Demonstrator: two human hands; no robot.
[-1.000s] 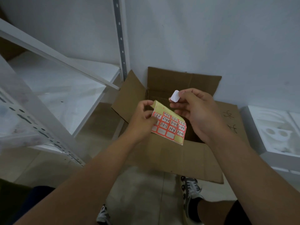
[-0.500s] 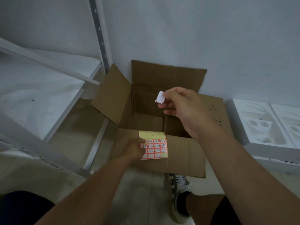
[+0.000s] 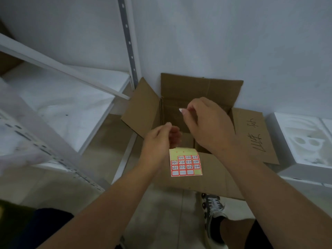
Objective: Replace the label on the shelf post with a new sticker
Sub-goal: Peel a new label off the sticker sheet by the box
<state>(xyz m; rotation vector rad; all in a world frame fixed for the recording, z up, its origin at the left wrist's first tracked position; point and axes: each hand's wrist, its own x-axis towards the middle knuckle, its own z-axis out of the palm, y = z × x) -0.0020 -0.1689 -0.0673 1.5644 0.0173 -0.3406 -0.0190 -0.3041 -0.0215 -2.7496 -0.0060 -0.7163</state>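
Head cam, looking down over both forearms. Right hand [image 3: 206, 126] is raised above the open cardboard box [image 3: 203, 94], fingers curled, thumb and forefinger pinching a small white scrap [image 3: 181, 110] that pokes out to the hand's left; only its tip shows, so can't tell if it is a peeled label or backing. Left hand [image 3: 158, 142] sits lower and just left of the right one, the two hands near each other but not touching. Its fingers are bent, partly blurred, and nothing shows between them; can't tell for sure whether they touch the sticker sheet [image 3: 186, 162]. That sheet is right below the left hand's fingertips, lying against the box's near flap: yellow backing, red-bordered labels w/ handwritten numbers in rows, bottom row blank, one corner cell bare.

Box flaps are spread; the flap to the right of the right hand carries black handwriting. Beyond the left hand, up and to its left, the shelf post [image 3: 128, 42] runs up the wall, grey w/ a row of holes. White shelf boards [image 3: 59, 105] lie to the left of the left arm. Right of the right arm, a white foam tray [image 3: 305, 141] w/ moulded hollows sits on the floor. Below the right forearm, a sneaker [image 3: 212, 207] on the tile floor.
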